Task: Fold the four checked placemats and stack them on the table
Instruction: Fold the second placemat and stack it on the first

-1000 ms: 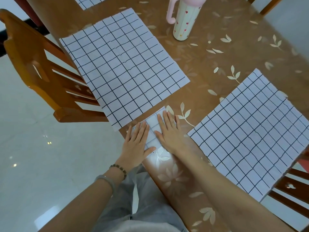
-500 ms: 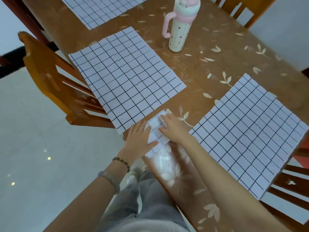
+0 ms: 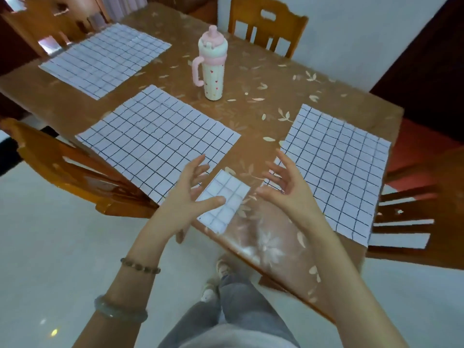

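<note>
The folded placemat (image 3: 223, 202) lies between the two hands, at the near corner of the table (image 3: 251, 114). The left hand (image 3: 190, 194) and the right hand (image 3: 286, 189) are apart, one on each side of it, with the fingers spread and nothing held; whether the left thumb touches the packet I cannot tell. Three mats are not yet folded: the second placemat (image 3: 158, 136) just beyond the left hand, the third placemat (image 3: 334, 167) just to the right of the right hand, and the fourth placemat (image 3: 105, 59) far beyond the left hand.

These mats look thin, light and soft, with small wrinkles, so I think they will bend easily and may slide on the glossy, leaf-patterned table cover. It seems best to pinch two corners of one edge.

A pink bottle (image 3: 213, 66) stands well beyond both hands. Wooden chairs (image 3: 62, 167) surround the table, and the floor (image 3: 50, 247) is pale and shiny
</note>
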Motion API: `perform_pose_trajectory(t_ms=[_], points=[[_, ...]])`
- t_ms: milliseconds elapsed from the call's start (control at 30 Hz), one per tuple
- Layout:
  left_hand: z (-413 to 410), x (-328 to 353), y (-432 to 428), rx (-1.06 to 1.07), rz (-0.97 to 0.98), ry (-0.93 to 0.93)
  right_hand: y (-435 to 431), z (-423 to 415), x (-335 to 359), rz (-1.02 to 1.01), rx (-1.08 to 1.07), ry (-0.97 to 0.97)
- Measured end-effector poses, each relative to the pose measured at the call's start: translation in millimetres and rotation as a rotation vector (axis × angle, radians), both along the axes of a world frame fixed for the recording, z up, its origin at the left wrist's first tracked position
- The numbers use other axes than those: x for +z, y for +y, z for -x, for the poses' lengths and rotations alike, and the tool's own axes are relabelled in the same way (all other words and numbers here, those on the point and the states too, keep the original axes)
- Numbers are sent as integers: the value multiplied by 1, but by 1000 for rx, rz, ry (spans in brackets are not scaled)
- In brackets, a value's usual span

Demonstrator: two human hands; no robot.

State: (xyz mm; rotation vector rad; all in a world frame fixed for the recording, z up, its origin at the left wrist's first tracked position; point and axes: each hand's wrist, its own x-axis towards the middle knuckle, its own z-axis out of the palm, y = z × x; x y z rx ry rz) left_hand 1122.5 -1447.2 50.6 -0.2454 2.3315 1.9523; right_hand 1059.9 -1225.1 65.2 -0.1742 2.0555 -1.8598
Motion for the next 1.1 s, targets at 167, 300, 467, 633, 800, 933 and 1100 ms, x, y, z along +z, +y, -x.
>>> perform_pose_trajectory(t_ms=[167, 300, 467, 633, 800, 933, 1100], points=[[2, 2, 43, -168, -66, 82, 58, -47, 9, 13, -257, 39], [1, 3, 90, -329, -101, 95, 106, -89, 16, -12, -409, 51], [-5, 6, 150, -498, -141, 100, 162, -131, 23, -7, -546, 50], [-16, 9, 226, -625, -135, 83, 230, -169, 20, -39, -649, 64], [-40, 3, 326, -702, -141, 82, 323, -210, 14, -65, -708, 74], [-77, -8, 411, -701, -178, 59, 414, -242, 12, -78, -703, 63], [-96, -8, 492, -683, -197, 69, 503, -264, 11, -93, -714, 27]])
